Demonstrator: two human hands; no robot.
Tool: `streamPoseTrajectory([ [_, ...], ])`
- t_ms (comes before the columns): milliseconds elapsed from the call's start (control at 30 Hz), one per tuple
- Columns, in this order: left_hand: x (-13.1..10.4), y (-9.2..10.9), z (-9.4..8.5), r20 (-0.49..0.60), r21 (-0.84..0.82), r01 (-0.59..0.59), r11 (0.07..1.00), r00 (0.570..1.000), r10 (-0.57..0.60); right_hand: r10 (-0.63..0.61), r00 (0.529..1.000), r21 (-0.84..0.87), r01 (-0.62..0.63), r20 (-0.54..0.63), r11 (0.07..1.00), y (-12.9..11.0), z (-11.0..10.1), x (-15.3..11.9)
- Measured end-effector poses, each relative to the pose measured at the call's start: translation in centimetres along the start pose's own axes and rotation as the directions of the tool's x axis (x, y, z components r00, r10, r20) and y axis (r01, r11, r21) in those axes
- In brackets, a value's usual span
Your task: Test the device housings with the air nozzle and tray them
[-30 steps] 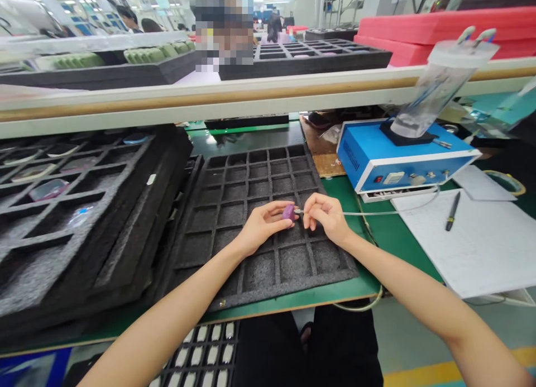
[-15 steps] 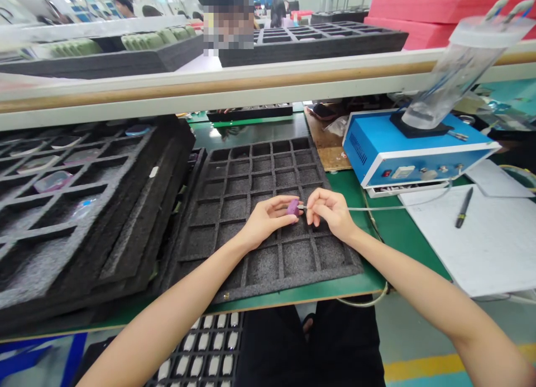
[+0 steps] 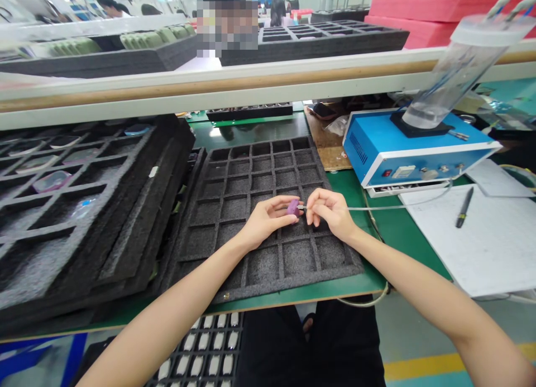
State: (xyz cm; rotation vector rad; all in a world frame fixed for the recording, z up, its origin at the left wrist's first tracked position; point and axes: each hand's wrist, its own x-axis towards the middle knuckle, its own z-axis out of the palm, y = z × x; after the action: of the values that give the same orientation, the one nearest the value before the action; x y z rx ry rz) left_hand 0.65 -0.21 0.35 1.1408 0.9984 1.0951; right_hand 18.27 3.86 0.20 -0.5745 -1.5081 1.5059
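Between the thumb and fingers of my left hand is a small purple piece, its exact kind too small to make out. My right hand pinches the end of a thin grey tube, whose light-coloured tip meets the right side of the purple piece. From my right hand the tube runs across to the front of a blue box-shaped machine. Both hands are above a black foam tray divided into square compartments.
Stacked foam trays holding clear and tinted pieces stand at the left. A clear cylinder leans on the machine. Paper with a pen lies at the right. A shelf rail crosses ahead; another person is behind it.
My hands, the purple piece and the tube stay practically in place. Beyond the shelf, the people in the background have shifted slightly.
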Motion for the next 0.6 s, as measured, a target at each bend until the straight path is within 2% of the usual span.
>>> streamPoseTrajectory([
  [600, 0.13, 0.11, -0.16, -0.012, 0.069, 0.025, 0.997, 1.0, -0.024, 0.048, 0.999, 0.041, -0.048, -0.008, 0.998, -0.07, 0.2, 0.24],
])
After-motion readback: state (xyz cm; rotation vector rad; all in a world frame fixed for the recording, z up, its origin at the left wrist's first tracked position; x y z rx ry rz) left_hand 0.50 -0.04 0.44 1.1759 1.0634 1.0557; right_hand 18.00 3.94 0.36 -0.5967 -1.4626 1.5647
